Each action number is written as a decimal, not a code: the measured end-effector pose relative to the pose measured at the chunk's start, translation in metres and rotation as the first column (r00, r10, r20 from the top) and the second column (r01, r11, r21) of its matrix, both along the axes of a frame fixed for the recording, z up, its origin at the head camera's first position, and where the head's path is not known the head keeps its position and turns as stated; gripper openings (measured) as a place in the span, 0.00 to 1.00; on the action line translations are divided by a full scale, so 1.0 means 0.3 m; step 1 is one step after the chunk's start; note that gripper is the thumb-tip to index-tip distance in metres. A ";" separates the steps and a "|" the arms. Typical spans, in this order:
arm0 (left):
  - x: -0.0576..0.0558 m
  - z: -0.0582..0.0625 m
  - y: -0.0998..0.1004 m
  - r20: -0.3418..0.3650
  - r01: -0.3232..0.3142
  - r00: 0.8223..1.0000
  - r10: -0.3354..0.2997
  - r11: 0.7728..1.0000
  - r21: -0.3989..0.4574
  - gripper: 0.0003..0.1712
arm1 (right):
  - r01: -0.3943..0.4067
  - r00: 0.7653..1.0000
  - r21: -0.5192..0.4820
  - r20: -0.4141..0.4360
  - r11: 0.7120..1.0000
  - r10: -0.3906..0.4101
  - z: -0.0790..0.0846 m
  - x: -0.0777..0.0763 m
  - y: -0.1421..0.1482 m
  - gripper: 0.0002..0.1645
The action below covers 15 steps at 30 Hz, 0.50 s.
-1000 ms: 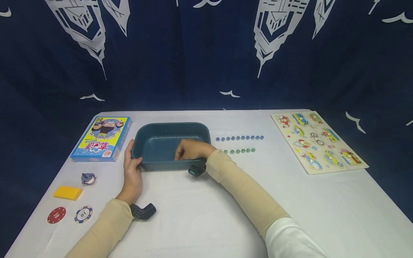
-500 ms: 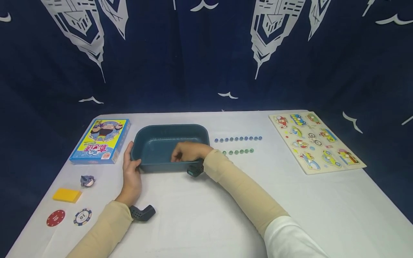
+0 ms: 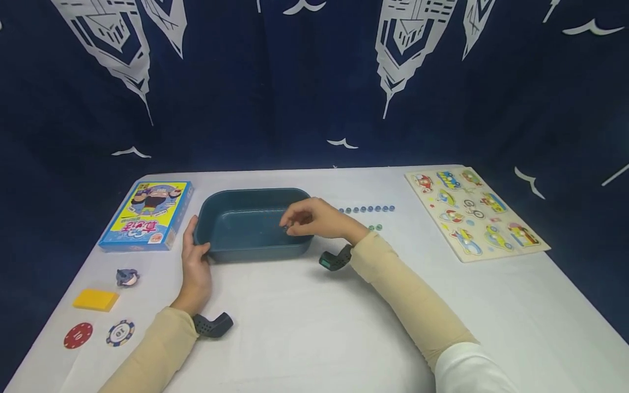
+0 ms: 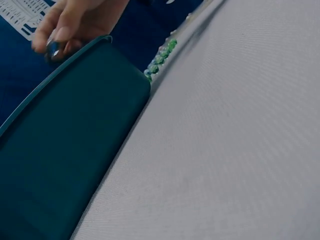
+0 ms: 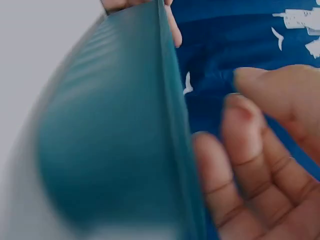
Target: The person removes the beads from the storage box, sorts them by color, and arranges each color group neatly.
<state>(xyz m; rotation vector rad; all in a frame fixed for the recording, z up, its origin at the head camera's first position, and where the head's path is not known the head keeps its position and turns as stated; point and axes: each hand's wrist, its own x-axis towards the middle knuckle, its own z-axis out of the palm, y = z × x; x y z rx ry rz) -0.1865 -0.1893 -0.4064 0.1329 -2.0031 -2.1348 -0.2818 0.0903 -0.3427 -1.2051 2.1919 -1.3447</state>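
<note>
A dark teal rectangular tub [image 3: 255, 253] stands on the white table. My left hand [image 3: 195, 275] grips its left end, thumb at the near corner and fingers along the outer side. Above the tub's right end, my right hand [image 3: 321, 219] pinches a small bluish glass marble [image 4: 53, 48] between thumb and fingers. To the right lie a row of blue glass marbles [image 3: 371, 209] and a row of green glass marbles [image 3: 379, 227], both partly hidden behind my right hand and wrist. The tub's floor near its front wall is out of sight.
On the left are a blue-yellow game box [image 3: 147, 215], a small shark figure [image 3: 127, 277], a yellow block [image 3: 95, 299], a red chip [image 3: 78, 335] and a white-blue chip [image 3: 120, 333]. A wooden puzzle board [image 3: 475, 215] lies at right. Behind the table hangs a dark blue curtain [image 3: 275, 98].
My right hand has risen from inside the tub and shifted right over its rim, with a marble now visible in its fingers. The left hand keeps its hold. The head view shifted slightly.
</note>
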 end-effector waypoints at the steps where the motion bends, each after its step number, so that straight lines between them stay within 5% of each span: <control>1: 0.000 -0.001 0.001 -0.008 0.001 1.000 -0.001 1.000 0.010 0.42 | 0.025 1.000 -0.028 0.016 0.999 -0.025 -0.005 0.003 0.029 0.11; 4: 0.003 0.003 0.005 -0.024 0.003 1.000 -0.002 1.000 0.030 0.42 | 0.134 0.990 -0.098 0.050 0.986 -0.129 -0.020 0.010 0.114 0.11; 7: 0.006 0.001 0.004 -0.030 0.001 1.000 0.000 0.999 0.032 0.42 | 0.289 0.957 -0.164 0.051 0.943 -0.285 -0.042 0.007 0.191 0.11; 10: 0.008 -0.003 0.003 -0.018 0.002 1.000 -0.001 1.000 0.032 0.42 | 0.457 0.886 -0.238 0.029 0.857 -0.464 -0.057 0.008 0.255 0.11; 15: 0.001 -0.007 0.012 -0.010 0.004 1.000 -0.003 0.999 0.037 0.42 | 0.659 0.727 -0.318 0.036 0.681 -0.686 -0.053 0.029 0.357 0.14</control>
